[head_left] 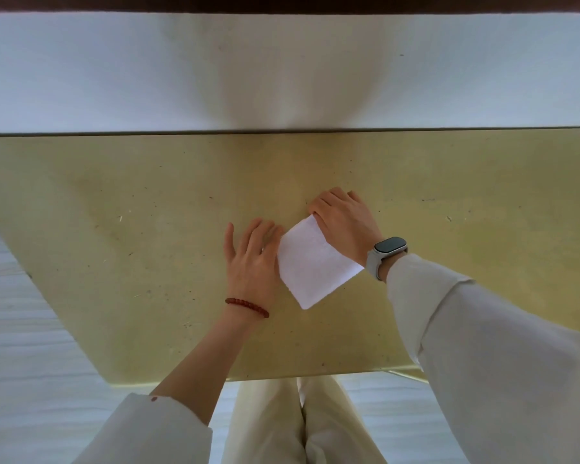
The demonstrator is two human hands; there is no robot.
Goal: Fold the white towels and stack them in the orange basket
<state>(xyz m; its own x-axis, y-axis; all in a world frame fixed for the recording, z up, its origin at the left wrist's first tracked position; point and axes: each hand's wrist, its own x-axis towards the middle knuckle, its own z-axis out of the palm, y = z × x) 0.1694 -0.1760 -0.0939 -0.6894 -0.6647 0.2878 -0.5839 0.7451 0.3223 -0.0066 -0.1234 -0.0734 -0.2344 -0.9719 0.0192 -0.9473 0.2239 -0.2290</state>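
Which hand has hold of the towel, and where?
Right hand grips the folded white towel at its far corner; left hand lies flat against its left edge.

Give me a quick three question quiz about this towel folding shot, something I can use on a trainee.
1. True or false: the orange basket is in view.
2. Which wrist wears the watch: A left, B right?
3. Fill in: the folded white towel lies on the ____ table.

Key:
1. False; no basket shows.
2. B; the left wrist wears a red bead bracelet.
3. Yellow. The left hand lies flat with straight fingers at the towel's left edge; the right hand rests on its far corner.
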